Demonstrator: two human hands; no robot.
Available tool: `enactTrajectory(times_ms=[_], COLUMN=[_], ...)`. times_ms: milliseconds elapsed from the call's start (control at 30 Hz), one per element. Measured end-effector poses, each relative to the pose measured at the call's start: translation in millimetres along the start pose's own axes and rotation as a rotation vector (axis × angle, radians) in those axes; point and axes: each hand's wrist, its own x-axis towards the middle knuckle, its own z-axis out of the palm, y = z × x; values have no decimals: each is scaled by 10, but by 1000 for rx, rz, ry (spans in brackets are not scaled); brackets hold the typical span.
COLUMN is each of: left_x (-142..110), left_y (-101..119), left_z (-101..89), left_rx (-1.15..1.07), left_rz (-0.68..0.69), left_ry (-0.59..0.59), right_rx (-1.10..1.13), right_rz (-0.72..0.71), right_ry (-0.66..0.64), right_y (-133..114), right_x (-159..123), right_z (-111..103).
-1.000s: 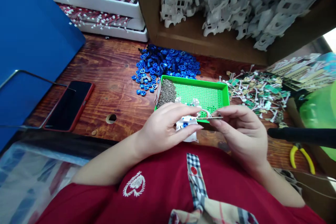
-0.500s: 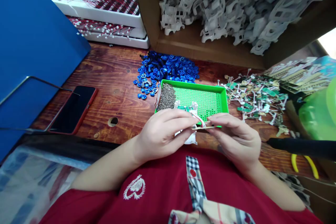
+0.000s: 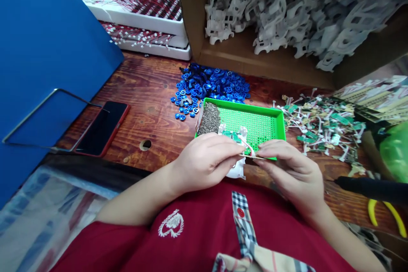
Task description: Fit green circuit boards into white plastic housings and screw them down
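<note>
My left hand (image 3: 205, 161) is closed, its thumb and forefinger pinching one end of a small, thin circuit board (image 3: 250, 157) seen edge-on. My right hand (image 3: 295, 172) pinches the board's other end. Red and white wires (image 3: 250, 146) run from it toward a green circuit board (image 3: 232, 135) on a white plastic part (image 3: 236, 171). That plastic part lies by my left fingers, which partly cover it; how it is supported is hidden. Just beyond is a green perforated tray (image 3: 280, 124), with small metal screws (image 3: 209, 119) heaped at its left end.
Behind the tray lie blue plastic pieces (image 3: 213, 85). To the right are wired circuit boards (image 3: 328, 123), a black pen-shaped tool (image 3: 369, 188) and yellow-handled pliers (image 3: 372, 212). A phone (image 3: 102, 129) rests at left. A cardboard box (image 3: 229, 57) of white plastic parts stands at the back.
The whole view has shifted, so the scene sits slightly farther right. Both hands keep their pinch on the thin board, with little visible change in pose.
</note>
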Motion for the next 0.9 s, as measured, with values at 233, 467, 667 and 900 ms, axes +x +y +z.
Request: enactTrajectory(times_ms=[233, 467, 667, 900], left_x=[-52, 5, 207, 323], left_y=[-444, -1486, -1775, -1716], left_z=[-299, -679, -601, -627], left_rx=[176, 425, 390, 426], left_rz=[-452, -796, -818, -895], left_ry=[-30, -203, -411, -336], right_rx=[-79, -14, 1, 3], right_rz=[118, 235, 150, 175], right_ry=[235, 356, 279, 302], right_y=[66, 258, 287, 275], right_x=[-78, -126, -79, -33], right_z=[-25, 0, 0, 13])
